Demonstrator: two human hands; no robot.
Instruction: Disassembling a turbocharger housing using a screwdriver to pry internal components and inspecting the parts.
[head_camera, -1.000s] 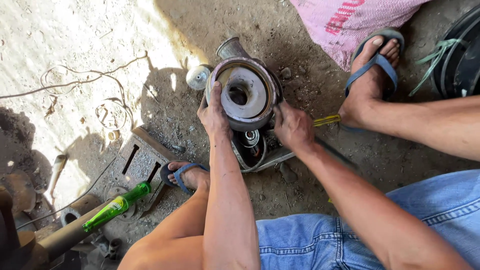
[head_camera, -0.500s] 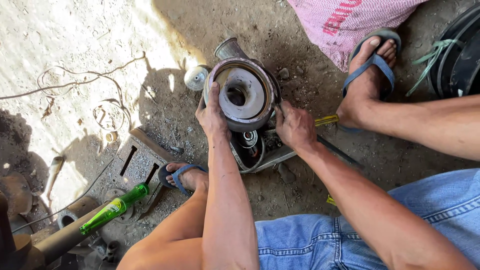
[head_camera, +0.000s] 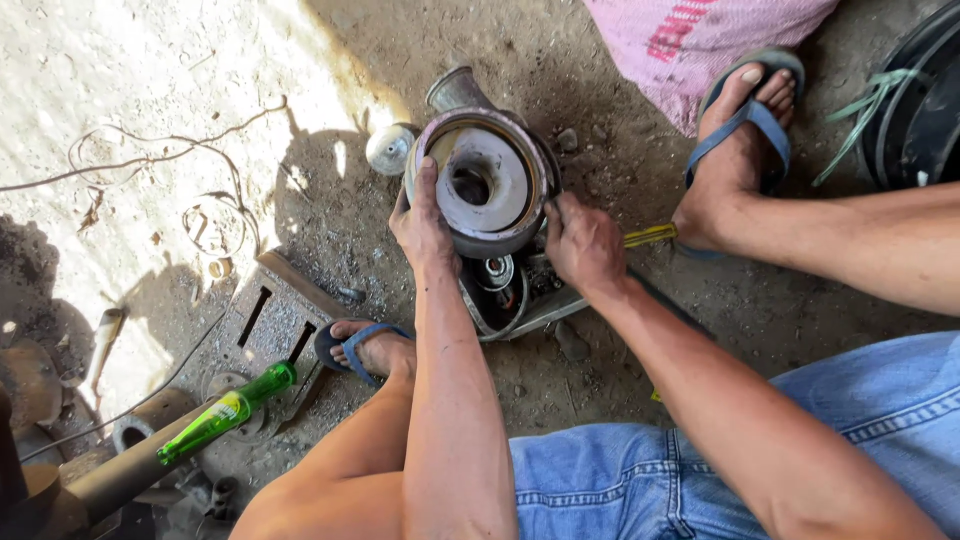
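A round grey metal pump housing (head_camera: 488, 180) with a central hole sits tilted on the dirt ground, a short pipe outlet (head_camera: 455, 90) at its far side. My left hand (head_camera: 422, 222) grips its left rim. My right hand (head_camera: 582, 243) grips its right rim. Just below the housing lies the motor body (head_camera: 497, 290), with a bearing and shaft end showing. A yellow-handled tool (head_camera: 650, 236) pokes out to the right of my right hand.
A small round metal cap (head_camera: 388, 150) lies left of the housing. A slotted metal plate (head_camera: 262, 325) and a green bottle (head_camera: 228, 411) lie lower left, loose wire (head_camera: 150, 160) upper left. A pink sack (head_camera: 700, 40) and a black tyre (head_camera: 915, 110) sit upper right. My sandalled feet (head_camera: 745, 140) flank the work.
The housing and both hands have kept their hold; the housing looks slightly lifted and turned. The view has shifted a little.
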